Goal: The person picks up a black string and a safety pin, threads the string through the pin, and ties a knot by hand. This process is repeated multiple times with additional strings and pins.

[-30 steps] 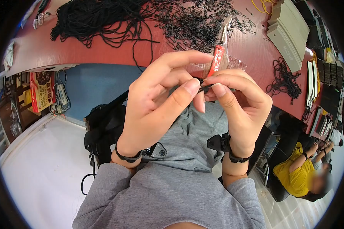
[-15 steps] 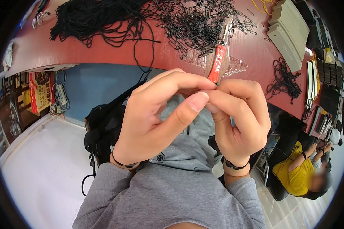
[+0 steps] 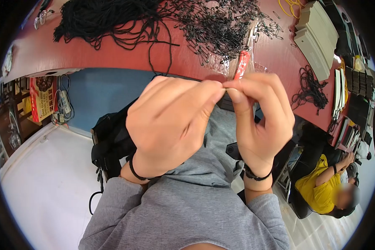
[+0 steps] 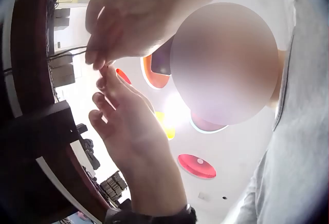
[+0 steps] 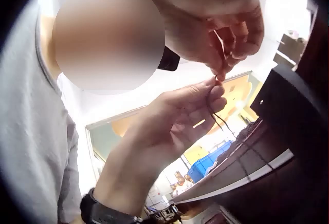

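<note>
In the head view my left hand (image 3: 175, 121) is held over the lap, back of the hand turned up, its thumb and forefinger pinching at the fingertips. Facing it, my right hand (image 3: 264, 121) pinches with thumb and forefinger, the tips of both hands meeting. A thin black cord (image 5: 211, 106) runs down from the left fingertips in two strands towards the table edge in the right wrist view. Its upper end goes in between the meeting fingertips, which hide it. The left wrist view shows the cord (image 4: 67, 53) leading away from the pinch.
Ahead on the red table (image 3: 33, 52) lie a heap of black cords (image 3: 104, 21), a pile of black safety pins (image 3: 212, 25) and a red-handled tool (image 3: 241, 64) in clear plastic. To the right are a small cord bundle (image 3: 310, 89), grey boxes (image 3: 314, 46) and a seated person (image 3: 321, 187).
The left hand has turned from palm showing to back up, its fingers drawn together. The right hand stays close by, shifting slightly and returning to a thumb-and-forefinger pinch.
</note>
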Demonstrator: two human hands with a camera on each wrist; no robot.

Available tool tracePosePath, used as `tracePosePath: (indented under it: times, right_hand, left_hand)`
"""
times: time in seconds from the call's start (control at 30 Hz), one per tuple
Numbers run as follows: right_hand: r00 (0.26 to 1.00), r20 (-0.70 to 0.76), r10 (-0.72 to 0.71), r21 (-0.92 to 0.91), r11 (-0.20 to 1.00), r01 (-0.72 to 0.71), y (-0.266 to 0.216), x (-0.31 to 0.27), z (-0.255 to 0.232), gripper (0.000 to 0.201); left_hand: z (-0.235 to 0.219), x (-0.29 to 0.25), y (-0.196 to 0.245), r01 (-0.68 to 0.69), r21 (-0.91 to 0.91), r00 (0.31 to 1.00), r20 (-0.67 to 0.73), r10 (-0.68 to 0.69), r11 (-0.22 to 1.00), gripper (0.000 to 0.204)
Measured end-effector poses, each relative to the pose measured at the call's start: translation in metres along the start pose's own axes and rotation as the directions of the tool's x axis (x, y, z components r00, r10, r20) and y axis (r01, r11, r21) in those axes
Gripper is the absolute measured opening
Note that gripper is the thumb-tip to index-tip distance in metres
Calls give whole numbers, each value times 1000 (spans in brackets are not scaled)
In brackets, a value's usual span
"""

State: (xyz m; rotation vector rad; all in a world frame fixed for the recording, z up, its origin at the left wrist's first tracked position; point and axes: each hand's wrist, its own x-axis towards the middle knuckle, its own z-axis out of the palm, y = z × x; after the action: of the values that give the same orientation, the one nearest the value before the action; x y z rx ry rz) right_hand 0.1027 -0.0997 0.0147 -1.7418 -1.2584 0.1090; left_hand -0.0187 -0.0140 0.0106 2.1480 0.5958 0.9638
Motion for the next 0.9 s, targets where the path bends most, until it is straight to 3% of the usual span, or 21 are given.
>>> tracePosePath:
  times: [0.03,0.1,0.13,0.17,0.23,0.5,0.57,0.73,0.9]
  right_hand:
    - [1000,1,0,0,1000,0,3,3,1,15]
    - [976,76,203,90,974,-209,13,12,0,15]
    - [976,39,215,-65,975,-212,19,16,-2,16]
    - [994,-20,107,-263,959,-108,27,18,-2,17]
    - [989,-24,148,-345,927,-147,33,20,-1,17]
    - [997,-59,53,-402,913,-73,42,19,9,12]
    - [997,-63,45,-411,909,-66,42,19,10,11]
    - [998,-54,-24,-432,902,-2,48,20,12,10]
    - [998,10,62,-374,926,-54,43,23,3,8]
  left_hand:
    - [0,1,0,1,0,1000,-1,-1,1000,7]
    - [0,6,1,233,-152,971,-22,-239,961,6]
    - [4,3,-7,263,-255,960,-26,-279,930,9]
    - [3,3,-10,262,-255,960,-29,-278,931,9]
    - [2,3,-12,316,-347,940,-15,-342,883,10]
    - [5,4,-12,326,-390,936,3,-353,861,12]
    - [5,5,-10,439,-513,875,57,-480,738,14]
    - [6,4,-14,439,-622,861,82,-503,649,16]
    - [7,4,-14,438,-638,863,100,-495,633,15]
